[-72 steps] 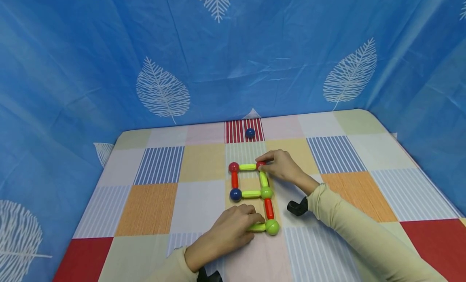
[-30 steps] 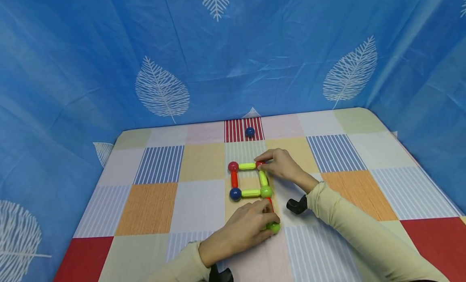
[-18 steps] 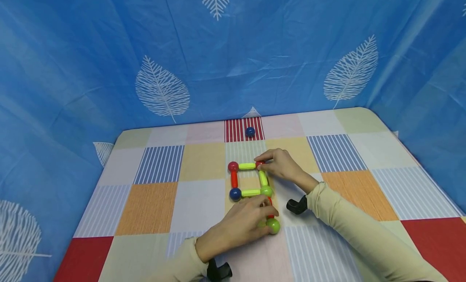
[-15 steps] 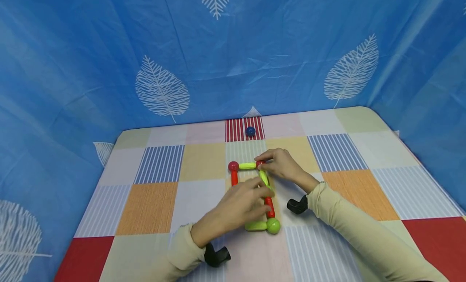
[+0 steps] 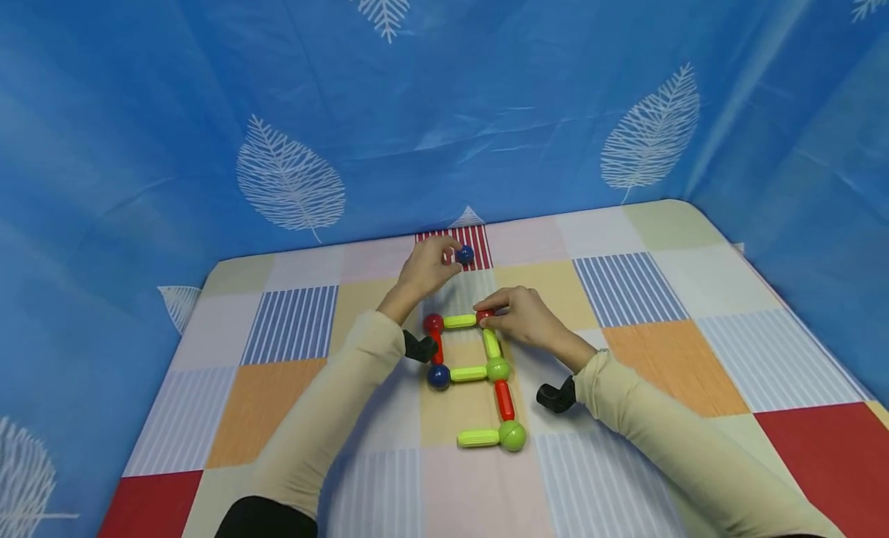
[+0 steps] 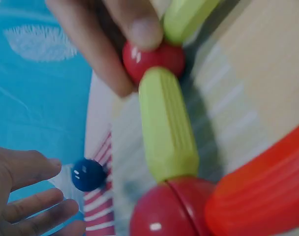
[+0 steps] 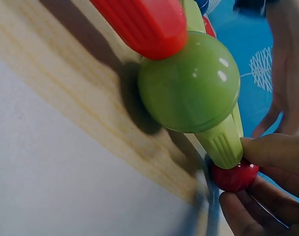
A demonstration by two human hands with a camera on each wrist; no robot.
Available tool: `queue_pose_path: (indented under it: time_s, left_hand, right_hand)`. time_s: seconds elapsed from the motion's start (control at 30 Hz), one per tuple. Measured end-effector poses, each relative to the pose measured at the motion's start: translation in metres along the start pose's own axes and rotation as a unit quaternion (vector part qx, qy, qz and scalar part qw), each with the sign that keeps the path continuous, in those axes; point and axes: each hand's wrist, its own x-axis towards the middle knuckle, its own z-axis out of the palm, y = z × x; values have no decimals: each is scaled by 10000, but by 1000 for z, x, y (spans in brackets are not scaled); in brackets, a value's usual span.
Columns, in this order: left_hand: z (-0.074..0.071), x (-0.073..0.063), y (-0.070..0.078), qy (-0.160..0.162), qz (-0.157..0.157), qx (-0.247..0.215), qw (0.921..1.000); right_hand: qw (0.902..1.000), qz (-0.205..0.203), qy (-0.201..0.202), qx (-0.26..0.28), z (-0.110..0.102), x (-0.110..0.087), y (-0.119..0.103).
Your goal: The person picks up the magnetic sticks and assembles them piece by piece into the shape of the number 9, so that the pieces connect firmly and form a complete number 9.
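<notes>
My left hand (image 5: 422,269) reaches to the far side of the table, its fingers spread beside a loose blue ball (image 5: 464,254). A small gap shows between the fingers and that ball (image 6: 88,174) in the left wrist view. With thumb and fingers, my right hand (image 5: 524,316) pinches the red ball (image 7: 235,176) at the far right corner of a ball-and-rod frame. That frame's square also has a red ball (image 5: 434,324), a blue ball (image 5: 439,377) and a green ball (image 5: 498,369). A red rod (image 5: 504,400) links it to the nearer green ball (image 5: 512,435).
From the nearer green ball a yellow-green rod (image 5: 478,438) points left with a free end. The patchwork cloth (image 5: 274,399) covers the table, and a blue curtain (image 5: 472,137) hangs behind it. The left forearm passes close to the frame's left side.
My left hand has left the frame's near part and gone forward to the loose blue ball. My right hand keeps its pinch on the red ball. The head view has shifted slightly.
</notes>
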Motion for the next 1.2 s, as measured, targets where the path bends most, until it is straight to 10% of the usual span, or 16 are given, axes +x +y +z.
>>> queue_pose_path:
  time_s: [0.7, 1.2]
  left_hand:
    - [32, 49, -12, -303, -185, 7, 9994]
    - [-18, 6, -60, 60, -564, 2, 9984]
  right_hand:
    - [9999, 109, -13, 66, -1, -1, 7]
    - [9998, 166, -83, -58, -3, -2, 4]
